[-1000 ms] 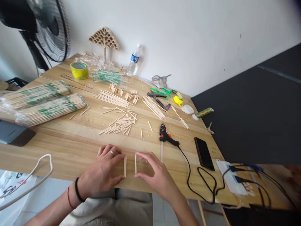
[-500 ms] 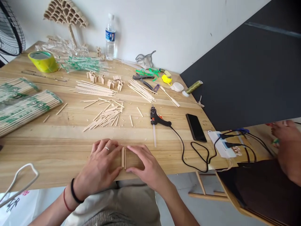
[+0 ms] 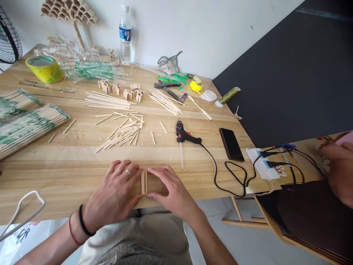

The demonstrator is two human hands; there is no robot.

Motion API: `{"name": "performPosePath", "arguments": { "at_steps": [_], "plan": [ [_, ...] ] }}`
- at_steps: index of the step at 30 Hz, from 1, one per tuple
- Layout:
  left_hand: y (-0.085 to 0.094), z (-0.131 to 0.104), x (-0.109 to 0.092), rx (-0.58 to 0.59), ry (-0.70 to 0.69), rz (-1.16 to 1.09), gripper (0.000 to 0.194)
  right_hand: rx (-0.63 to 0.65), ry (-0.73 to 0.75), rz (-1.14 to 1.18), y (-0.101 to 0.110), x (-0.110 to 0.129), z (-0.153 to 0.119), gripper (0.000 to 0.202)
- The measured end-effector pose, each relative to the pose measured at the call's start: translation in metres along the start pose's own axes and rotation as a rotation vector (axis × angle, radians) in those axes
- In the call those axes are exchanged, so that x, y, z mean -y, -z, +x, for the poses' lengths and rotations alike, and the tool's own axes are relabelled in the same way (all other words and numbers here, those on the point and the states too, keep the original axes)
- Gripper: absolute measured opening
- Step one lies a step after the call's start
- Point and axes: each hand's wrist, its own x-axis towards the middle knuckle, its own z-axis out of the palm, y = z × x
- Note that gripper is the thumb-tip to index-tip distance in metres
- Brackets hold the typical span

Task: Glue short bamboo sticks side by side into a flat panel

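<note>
Short wooden sticks (image 3: 143, 183) stand side by side between my hands near the table's front edge, running away from me. My left hand (image 3: 118, 187), with a ring on one finger, has thumb and index finger at the two ends of the sticks from the left. From the right, my right hand (image 3: 172, 189) holds the same ends between thumb and index finger, its palm arched. Beyond the hands lies a loose pile of cut sticks (image 3: 122, 134). A black hot glue gun (image 3: 187, 136) with a clear glue stick rests to the right of the pile.
Longer sticks (image 3: 109, 101) and small glued stick pieces (image 3: 128, 94) lie farther back. Bagged sticks (image 3: 33, 127) and yellow tape (image 3: 45, 70) are at left. A phone (image 3: 231, 144), cords and a power strip (image 3: 261, 163) lie right, near another person's hand (image 3: 338, 158).
My right fingertips have closed in on the sticks, which now sit closer between both hands. The view has shifted slightly. At the far right, the other person's hand has moved.
</note>
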Motion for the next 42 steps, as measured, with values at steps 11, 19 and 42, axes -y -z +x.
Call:
{"name": "performPosePath", "arguments": {
  "at_steps": [11, 19, 42],
  "plan": [
    [-0.01, -0.007, 0.004, -0.082, 0.028, -0.065, 0.051, -0.014, -0.002, -0.005, -0.002, -0.001, -0.001, 0.078],
    [-0.015, -0.007, 0.003, -0.13, 0.059, -0.107, 0.05, -0.004, 0.02, -0.032, -0.001, -0.002, 0.002, 0.076],
    [-0.016, -0.007, 0.008, -0.141, 0.02, -0.16, 0.054, -0.002, 0.037, -0.026, 0.0, -0.004, 0.006, 0.076]
  ]
}}
